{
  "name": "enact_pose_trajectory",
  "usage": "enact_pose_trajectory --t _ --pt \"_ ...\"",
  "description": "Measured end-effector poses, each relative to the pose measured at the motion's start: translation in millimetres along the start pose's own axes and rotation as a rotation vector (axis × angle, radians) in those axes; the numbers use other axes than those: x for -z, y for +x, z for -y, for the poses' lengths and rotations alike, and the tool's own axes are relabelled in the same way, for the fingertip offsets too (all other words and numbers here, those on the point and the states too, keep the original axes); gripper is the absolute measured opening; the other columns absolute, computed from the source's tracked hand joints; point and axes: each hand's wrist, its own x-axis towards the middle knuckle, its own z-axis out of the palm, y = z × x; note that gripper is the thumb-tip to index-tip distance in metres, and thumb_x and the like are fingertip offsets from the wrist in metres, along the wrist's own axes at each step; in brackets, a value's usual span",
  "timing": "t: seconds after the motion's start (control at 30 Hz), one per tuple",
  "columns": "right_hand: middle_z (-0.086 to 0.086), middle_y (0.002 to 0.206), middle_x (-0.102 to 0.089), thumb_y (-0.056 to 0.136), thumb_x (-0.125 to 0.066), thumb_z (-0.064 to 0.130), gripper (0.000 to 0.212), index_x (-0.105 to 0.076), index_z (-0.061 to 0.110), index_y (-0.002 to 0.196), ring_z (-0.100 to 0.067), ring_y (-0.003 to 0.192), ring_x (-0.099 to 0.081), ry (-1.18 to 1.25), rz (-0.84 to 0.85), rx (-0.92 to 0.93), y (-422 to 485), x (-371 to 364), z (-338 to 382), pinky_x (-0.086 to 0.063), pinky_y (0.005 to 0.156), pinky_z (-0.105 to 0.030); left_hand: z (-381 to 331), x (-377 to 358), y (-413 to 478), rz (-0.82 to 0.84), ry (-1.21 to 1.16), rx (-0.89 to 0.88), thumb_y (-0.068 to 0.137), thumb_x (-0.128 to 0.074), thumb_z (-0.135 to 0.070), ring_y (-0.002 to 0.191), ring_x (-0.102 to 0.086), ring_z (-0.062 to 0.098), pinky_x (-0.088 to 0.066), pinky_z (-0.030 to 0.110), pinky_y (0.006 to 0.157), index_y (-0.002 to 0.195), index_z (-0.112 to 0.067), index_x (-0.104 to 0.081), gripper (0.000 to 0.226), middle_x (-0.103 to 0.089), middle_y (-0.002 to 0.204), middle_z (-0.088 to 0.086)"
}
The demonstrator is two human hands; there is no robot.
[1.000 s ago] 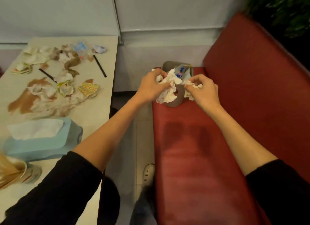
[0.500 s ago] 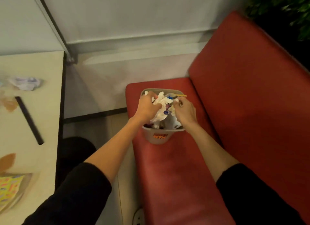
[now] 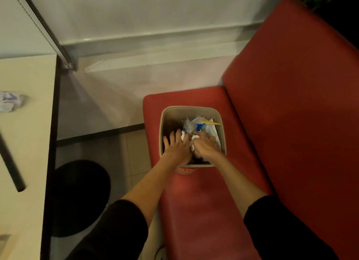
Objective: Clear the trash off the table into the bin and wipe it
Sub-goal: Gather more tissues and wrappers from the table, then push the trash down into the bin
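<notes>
Closest in, black sleeves (image 3: 108, 230), both stretched forward over the red seat (image 3: 204, 211). Just beyond, both wrists across the near rim of the bin (image 3: 165, 122), standing at the far end of that seat. Left grip (image 3: 175, 146) wide, fingers (image 3: 177, 134) spread flat and pressing down inside. Right grip (image 3: 206, 146) bent over a white paper wad (image 3: 194, 143); pinching or merely pushing, cannot tell. Behind the knuckles, a clear wrapper (image 3: 191, 123) with blue print and a yellow strip (image 3: 210, 122) poking toward the bin's far right wall. Looks like a tamping-down step, with clearing far from finished: off to the left on the counter (image 3: 27, 143), a black straw (image 3: 10, 162) and, farther back, a crumpled wad (image 3: 9, 103) not yet binned; wiping, by that, not yet due. Worth guarding against: tipping or sliding the bin along the smooth seat toward its floor-side edge through a hard, off-centre push; letting springy paper rise and spill over the rim on release; dragging clinging scraps back out on the fingers. As for writing: an orange-red label (image 3: 186, 169) on the bin's near face, mostly hidden and unreadable; blue print on the wrapper too blurred to read.
</notes>
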Motion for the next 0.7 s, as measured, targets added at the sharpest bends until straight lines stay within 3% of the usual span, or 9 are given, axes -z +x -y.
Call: enact_pose_trajectory --t 0.1,0.27,0.43,0.53,0.7 --pt "-0.016 0.154 -0.024 0.081 -0.043 0.035 0.078 -0.015 0.02 0.152 -0.038 0.138 -0.026 -0.034 0.053 0.033 1 0 -5 -0.029 0.111 -0.051 -1 7 -2 0.11 -0.069 0.006 0.098 -0.042 -0.035 0.146 0.002 0.038 -0.004 0.055 0.116 0.149 -0.02 -0.014 0.06 0.006 0.159 0.017" --pt "-0.015 0.137 -0.047 0.083 -0.06 0.017 0.065 -0.035 0.015 0.143 -0.035 0.121 -0.048 -0.129 0.015 0.2 -3 13 -4 -0.048 0.094 -0.043 3 28 -9 0.093 -0.141 0.007 0.093 -0.054 -0.032 0.144 -0.004 0.042 -0.016 0.052 0.115 0.143 -0.026 -0.032 0.055 0.014 0.158 0.017" --pt "-0.019 0.137 -0.041 0.082 -0.061 0.01 0.068 -0.034 0.021 0.144 -0.036 0.114 -0.051 -0.186 -0.011 0.31 -15 32 1 -0.045 0.081 -0.035 7 48 -25 -0.077 -0.198 -0.007 0.087 -0.064 -0.03 0.14 -0.018 0.044 -0.024 0.052 0.111 0.136 -0.02 -0.043 0.053 -0.006 0.156 0.02" --pt "-0.017 0.133 -0.044 0.079 -0.062 0.007 0.056 -0.046 0.017 0.132 -0.034 0.112 -0.05 -0.215 -0.082 0.395 -33 44 8 -0.045 0.086 -0.033 5 63 -49 -0.176 -0.259 0.002 0.091 -0.059 -0.027 0.139 -0.022 0.038 -0.022 0.054 0.11 0.137 -0.023 -0.046 0.048 -0.018 0.154 0.013" --pt "-0.013 0.135 -0.047 0.082 -0.062 0.006 0.048 -0.053 0.014 0.129 -0.032 0.117 -0.052 -0.255 -0.149 0.499 -84 61 25 -0.041 0.077 -0.024 5 84 -106 -0.292 -0.276 0.014 0.092 -0.058 -0.027 0.134 -0.032 0.036 -0.028 0.054 0.104 0.136 -0.019 -0.047 0.047 -0.028 0.151 0.012"
